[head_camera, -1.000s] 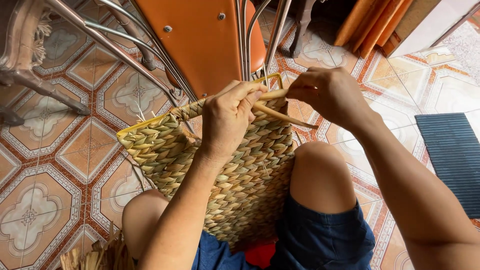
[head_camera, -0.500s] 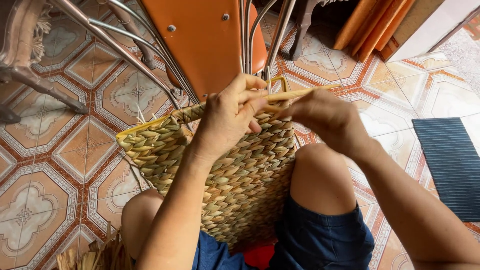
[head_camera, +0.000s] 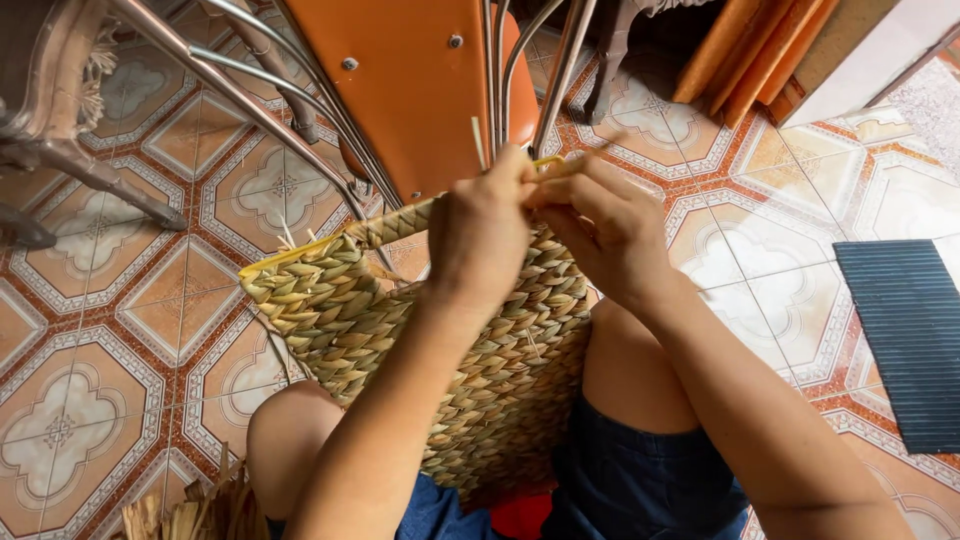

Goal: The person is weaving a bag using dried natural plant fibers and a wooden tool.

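A woven basket (head_camera: 340,320) of dried green-tan straw rests on my lap between my bare knees, with a yellow rim along its top edge. My left hand (head_camera: 485,225) grips the basket's top rim near its right end. Touching it, my right hand (head_camera: 600,225) pinches a thin pale straw strand (head_camera: 590,152) at the same spot on the rim. Both hands hide the point where the strand meets the weave.
An orange chair (head_camera: 420,90) with chrome legs stands just beyond the basket. Patterned orange and white floor tiles (head_camera: 130,330) surround me. A dark ribbed mat (head_camera: 905,340) lies at the right. Loose dried straw (head_camera: 195,510) sits by my left knee. Orange boards (head_camera: 745,55) lean at the back.
My right hand has moved left and up to meet my left hand at the rim. The long strand it held out to the right is now drawn in short.
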